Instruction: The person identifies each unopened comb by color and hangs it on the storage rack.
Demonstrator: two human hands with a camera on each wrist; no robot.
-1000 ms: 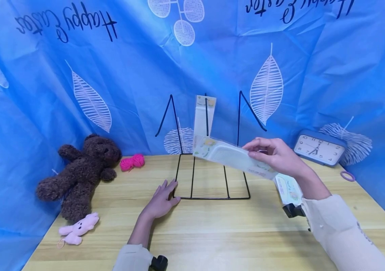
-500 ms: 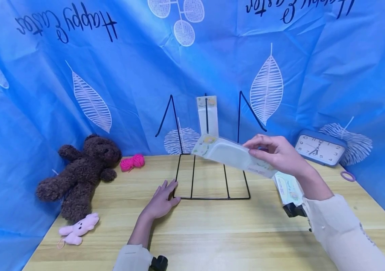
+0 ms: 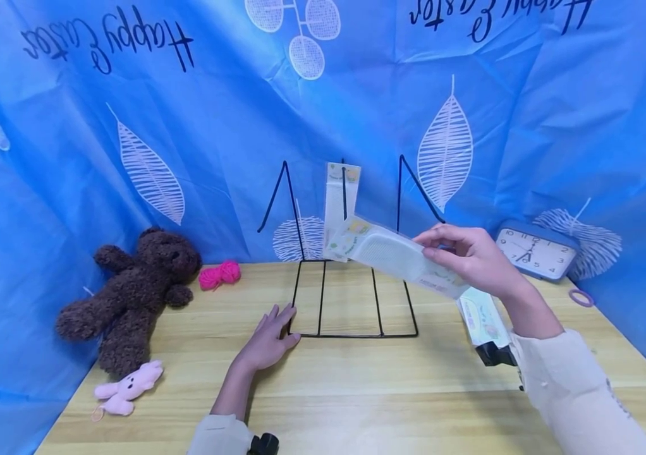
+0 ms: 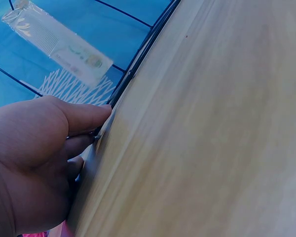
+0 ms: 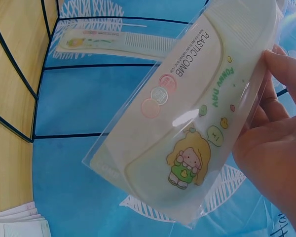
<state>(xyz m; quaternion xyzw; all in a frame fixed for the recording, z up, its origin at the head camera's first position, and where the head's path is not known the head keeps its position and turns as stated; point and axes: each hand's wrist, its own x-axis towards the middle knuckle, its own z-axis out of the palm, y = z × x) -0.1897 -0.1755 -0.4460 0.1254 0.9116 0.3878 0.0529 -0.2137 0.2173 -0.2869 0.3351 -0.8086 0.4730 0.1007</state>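
My right hand (image 3: 473, 259) pinches one end of a packaged plastic comb (image 3: 397, 253), held slanted in the air above a black wire rack (image 3: 351, 336). In the head view its far end overlaps the lower part of another packaged comb (image 3: 334, 199), which hangs from the rack's middle hook. Whether the two packets touch, I cannot tell. The right wrist view shows the held comb (image 5: 187, 113) in clear wrap with a cartoon girl printed on it. My left hand (image 3: 266, 341) rests on the table at the rack's front left corner, thumb and fingertips touching the wire.
More packaged combs (image 3: 481, 316) lie stacked by my right forearm. A clock (image 3: 536, 249) and a purple ring (image 3: 581, 297) are at the far right. Left stand a brown teddy bear (image 3: 146, 291), pink yarn (image 3: 219, 275) and a pink plush toy (image 3: 129, 387). A blue curtain (image 3: 215, 126) hangs behind.
The hanging comb has swung to the right and back to the left. The held comb has shifted slightly right and up with my right hand. My left hand stays at the rack's corner.
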